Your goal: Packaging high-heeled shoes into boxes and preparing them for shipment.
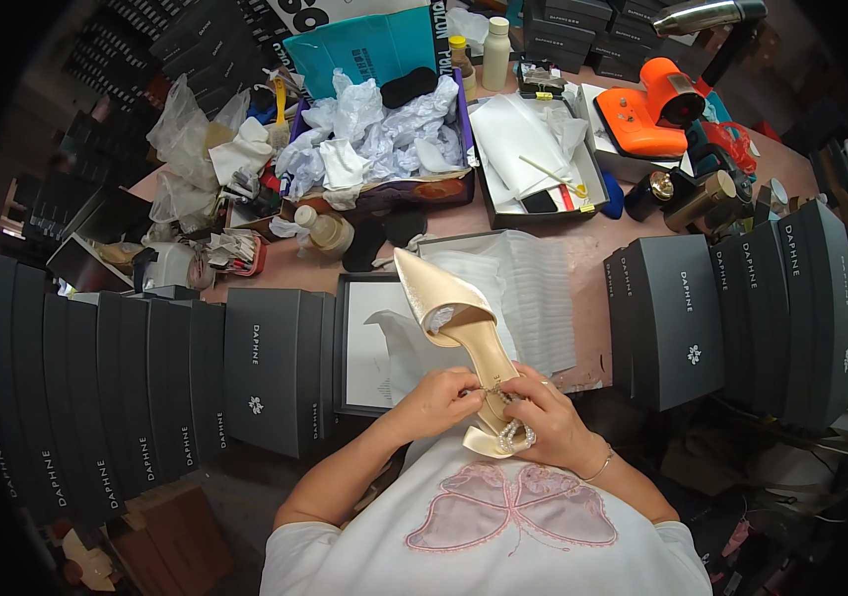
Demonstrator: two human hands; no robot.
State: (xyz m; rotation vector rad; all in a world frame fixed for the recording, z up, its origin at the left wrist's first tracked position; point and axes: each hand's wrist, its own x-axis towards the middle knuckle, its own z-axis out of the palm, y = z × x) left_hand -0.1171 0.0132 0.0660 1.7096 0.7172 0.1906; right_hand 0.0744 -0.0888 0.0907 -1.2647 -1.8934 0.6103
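Cream pointed shoe [476, 343], toe far.
Left hand [439, 400] grips shoe's left edge; right hand [553, 425] pinches pearl strap [516, 438].

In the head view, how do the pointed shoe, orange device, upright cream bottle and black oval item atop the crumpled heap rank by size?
1. Pointed shoe, though nearness to the camera enlarges it.
2. Orange device.
3. Upright cream bottle and black oval item: too alike to rank.

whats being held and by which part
A cream pointed-toe shoe, held toward its heel end by the left hand and right hand, around the beaded strap.
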